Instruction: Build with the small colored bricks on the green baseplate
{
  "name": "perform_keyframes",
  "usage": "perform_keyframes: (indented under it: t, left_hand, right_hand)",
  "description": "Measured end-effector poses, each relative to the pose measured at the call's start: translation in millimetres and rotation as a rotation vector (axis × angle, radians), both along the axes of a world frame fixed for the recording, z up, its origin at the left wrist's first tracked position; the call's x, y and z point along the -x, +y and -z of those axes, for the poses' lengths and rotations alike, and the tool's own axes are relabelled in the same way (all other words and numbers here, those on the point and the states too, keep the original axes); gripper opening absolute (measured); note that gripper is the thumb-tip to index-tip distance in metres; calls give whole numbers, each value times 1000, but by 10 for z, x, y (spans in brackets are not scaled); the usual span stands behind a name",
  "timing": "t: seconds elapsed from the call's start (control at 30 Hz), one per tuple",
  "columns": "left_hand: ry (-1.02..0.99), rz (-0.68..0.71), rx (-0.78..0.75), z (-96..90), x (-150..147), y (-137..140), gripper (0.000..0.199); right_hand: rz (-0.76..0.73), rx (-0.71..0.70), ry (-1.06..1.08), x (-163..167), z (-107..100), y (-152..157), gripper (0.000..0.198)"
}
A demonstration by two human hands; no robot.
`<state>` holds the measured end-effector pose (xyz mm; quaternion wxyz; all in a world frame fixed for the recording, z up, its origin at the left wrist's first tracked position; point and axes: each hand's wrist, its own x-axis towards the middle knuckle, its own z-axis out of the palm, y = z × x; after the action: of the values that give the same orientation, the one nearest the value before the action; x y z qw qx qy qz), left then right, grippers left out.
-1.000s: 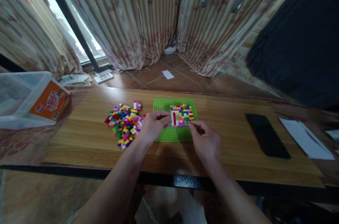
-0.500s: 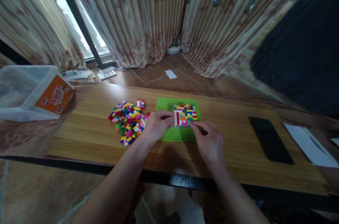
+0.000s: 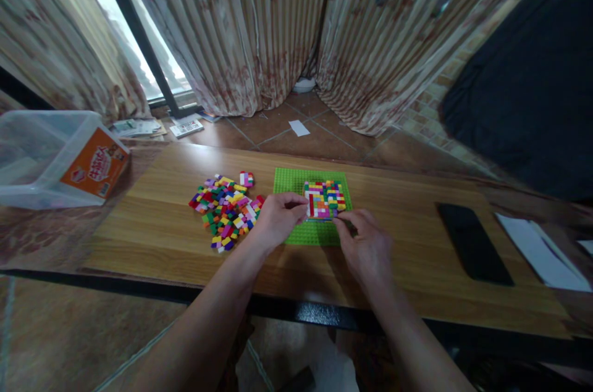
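Green studded baseplate (image 3: 287,176) on the wooden table (image 3: 152,225), about midway along and nearer the far edge than the near one. On its right half, set in from the edges, a multicoloured brick block (image 3: 327,199), flat on top, with white and red strips along its left side.

Left hand (image 3: 277,219) at the block's left edge, with thumb and forefinger drawn close together. Right hand (image 3: 368,244) at the block's near right corner, with fingers bent as if pinching. Cannot tell in either case whether gripping a single brick, the block itself or nothing; too small to make out.

Looks like work on the block's border, probably aligning or pressing pieces along the near side. Would next call for light fingertip work: lining up studs, bracing from the left, then pressing straight down rather than sideways.

Left of the baseplate, a heap of loose bricks (image 3: 227,210), just beside the left hand. Near the table's right edge, a black phone-like slab (image 3: 475,244), well apart from both hands.
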<state>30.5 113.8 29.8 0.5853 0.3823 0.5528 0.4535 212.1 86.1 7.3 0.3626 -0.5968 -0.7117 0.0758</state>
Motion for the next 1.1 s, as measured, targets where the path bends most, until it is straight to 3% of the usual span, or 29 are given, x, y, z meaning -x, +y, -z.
perform_keyframes:
  t: [0.53, 0.83, 1.1]
  left_hand:
    - [34, 46, -40, 9, 26, -13, 7]
    - [-166, 19, -21, -114, -8, -62, 9]
    - [-296, 138, 5, -142, 17, -94, 23]
  right_hand:
    - [-31, -66, 50, 42, 45, -34, 25]
    - [-27, -62, 83, 62, 75, -24, 26]
    - [-47, -90, 147, 90, -87, -91, 23]
